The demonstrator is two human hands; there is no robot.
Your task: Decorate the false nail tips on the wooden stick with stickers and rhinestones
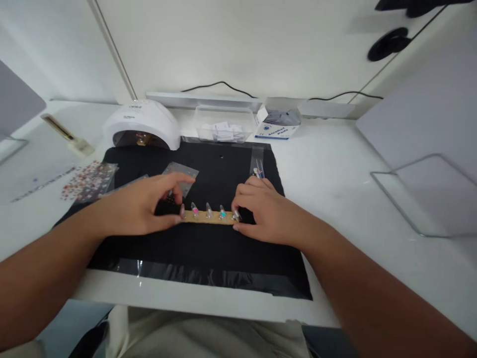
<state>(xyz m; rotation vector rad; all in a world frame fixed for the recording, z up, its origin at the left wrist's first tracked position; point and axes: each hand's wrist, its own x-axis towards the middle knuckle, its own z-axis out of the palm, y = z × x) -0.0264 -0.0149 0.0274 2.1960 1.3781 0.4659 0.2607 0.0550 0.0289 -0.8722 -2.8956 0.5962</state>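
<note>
A narrow tan strip (pixel 203 217) lies across the black mat (pixel 194 253), with several clear false nail tips (pixel 209 211) standing up along it. One nail tip carries a pink patch, another a turquoise one. My left hand (pixel 149 204) grips the strip's left end between thumb and a curled finger, its index finger stretched out above. At the opposite end, my right hand (pixel 261 206) has thumb and fingers closed around the strip's tip, beside the last nail tip. Just beyond the right hand lies a clear sleeve (pixel 257 158) with thin tools and small beads.
A white nail lamp (pixel 139 122) stands at the back left. Behind the mat are a clear plastic tray (pixel 223 127) with white packets and an alcohol pads box (pixel 278 123). Sticker sheets (pixel 91 181) and a brush (pixel 69 134) lie left; a wire stand (pixel 406 199) is right.
</note>
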